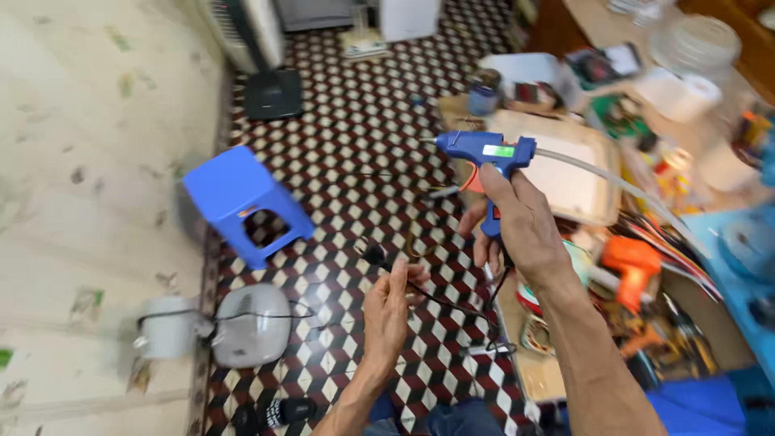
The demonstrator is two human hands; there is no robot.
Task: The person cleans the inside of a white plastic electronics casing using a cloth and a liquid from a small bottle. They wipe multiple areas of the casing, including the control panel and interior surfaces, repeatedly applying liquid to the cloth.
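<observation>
Checkered floor, green-labelled blue glue gun (487, 151)

**Blue glue gun raised over a patterned floor**

The right hand (517, 222) grips the handle of a blue glue gun (487, 152), nozzle pointing left and a pale glue stick (613, 184) jutting from its back. Below the glue gun and a little left, the left hand (389, 309) pinches the black cord (440, 300) that hangs from the handle, close to its black plug (373, 256). Left of the glue gun, well apart, a blue plastic stool (242, 202) stands on the checkered tile floor (355, 129). Right of the glue gun lies a cluttered worktable (597, 24), with a light tray (569, 182) just behind the gun and an orange tool (631, 262) lower down.
</observation>
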